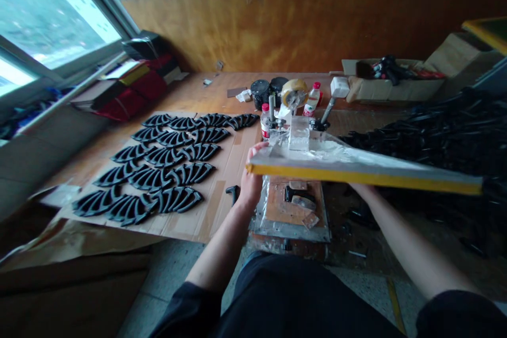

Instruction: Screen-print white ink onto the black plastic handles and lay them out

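A flat frame with a yellow edge and a pale, smeared top is tilted up over the bench. My left hand grips its left end, the thumb over the top edge. My right hand is at its underside, the fingers hidden behind the yellow edge. Below the frame a wooden base plate bears a black curved part. A clamp block stands at the frame's back edge, between two metal posts.
Rows of black ribbed parts lie on cardboard at left. Behind the frame stand a tape roll, black tubs and red-capped bottles. A heap of black parts and an open carton are at right.
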